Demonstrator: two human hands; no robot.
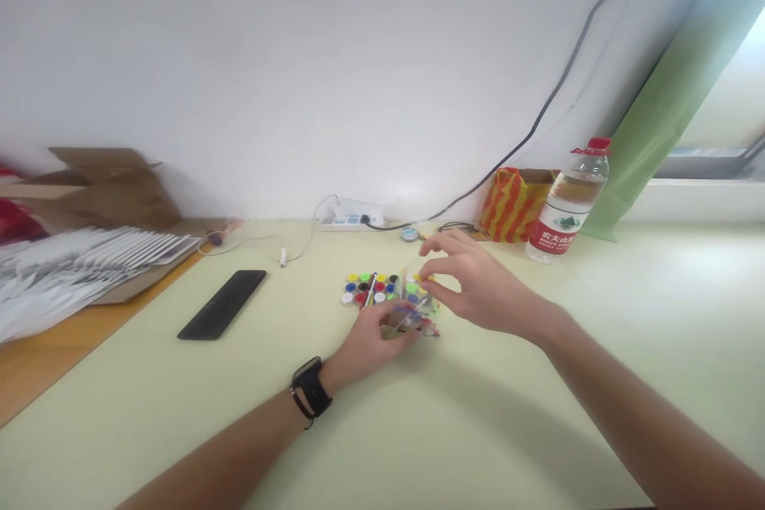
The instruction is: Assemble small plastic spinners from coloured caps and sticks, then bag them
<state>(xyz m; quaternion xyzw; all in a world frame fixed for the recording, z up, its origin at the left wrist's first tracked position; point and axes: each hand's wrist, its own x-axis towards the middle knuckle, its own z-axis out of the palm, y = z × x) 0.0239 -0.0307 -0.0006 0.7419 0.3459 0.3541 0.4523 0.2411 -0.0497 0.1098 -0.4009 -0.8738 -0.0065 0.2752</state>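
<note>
Several small round pots (363, 288) with coloured lids, among them yellow, blue, red, white and black, stand in rows at the middle of the table. Thin brushes or sticks (371, 290) lie across them. Just in front, my left hand (374, 343), with a black watch at the wrist, has its thumb and fingers closed round a clear plastic bag (412, 317) with coloured things inside. Above the bag's right side is my right hand (466, 279), its fingers curved and apart near the bag's upper part; whether its fingertips pinch the thin plastic is too blurred to tell.
A black phone (222, 304) lies left on the pale table (287, 446). White packets (89, 263) and a cardboard box (113, 191) are far left. Along the wall are a power strip (350, 215), cables, a striped bag (511, 205) and a water bottle (567, 207).
</note>
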